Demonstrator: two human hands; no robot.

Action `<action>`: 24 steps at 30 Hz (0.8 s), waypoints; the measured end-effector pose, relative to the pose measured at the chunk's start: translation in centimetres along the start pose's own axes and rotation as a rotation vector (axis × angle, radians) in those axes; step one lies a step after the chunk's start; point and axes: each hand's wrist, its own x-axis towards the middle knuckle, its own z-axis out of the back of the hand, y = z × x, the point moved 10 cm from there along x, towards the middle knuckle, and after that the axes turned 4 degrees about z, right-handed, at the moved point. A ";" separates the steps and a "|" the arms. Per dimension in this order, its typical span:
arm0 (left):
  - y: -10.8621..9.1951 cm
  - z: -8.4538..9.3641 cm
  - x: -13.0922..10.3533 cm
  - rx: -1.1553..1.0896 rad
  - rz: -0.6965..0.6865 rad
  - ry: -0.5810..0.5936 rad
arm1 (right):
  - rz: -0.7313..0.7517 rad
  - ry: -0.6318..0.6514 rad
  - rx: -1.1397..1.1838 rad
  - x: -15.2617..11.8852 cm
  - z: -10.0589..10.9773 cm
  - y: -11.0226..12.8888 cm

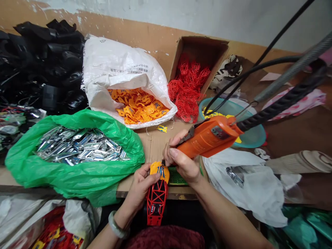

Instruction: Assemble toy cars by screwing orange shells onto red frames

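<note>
With the left hand (141, 181) clamped on the yellow-and-red toy (157, 193) at the near edge of the tabletop (151, 145) and the right hand (184, 163) wrapped round the orange driver (207, 136), brace the toy and keep the bit (163, 162), seemingly half hidden, square.

The right hand (187, 163) partly hides the orange tool (210, 135), whose lettering (200, 144) is unreadable.

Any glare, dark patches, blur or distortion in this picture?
Head view: bright glints on the shiny silver metallic strips; head view: the heap of glossy black plastic parts looks dark, its detail hard to make out; head view: lettering on the orange plastic-bodied power tool is too soft to read, and things near the edges seem stretched.
</note>
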 end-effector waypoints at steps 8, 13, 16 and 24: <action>0.5 0.3 0.0 -0.042 0.073 -0.031 | 0.111 -0.203 0.001 0.0 4.6 1.5; 0.5 0.6 0.0 -0.056 0.077 -0.052 | 0.138 -0.241 -0.073 -0.9 7.7 0.7; 0.7 0.6 -0.1 -0.040 0.096 -0.052 | 0.140 -0.249 -0.099 -1.4 8.6 -0.2; 0.7 0.6 -0.2 -0.041 0.083 -0.057 | 0.117 -0.244 -0.102 -1.7 9.0 -1.5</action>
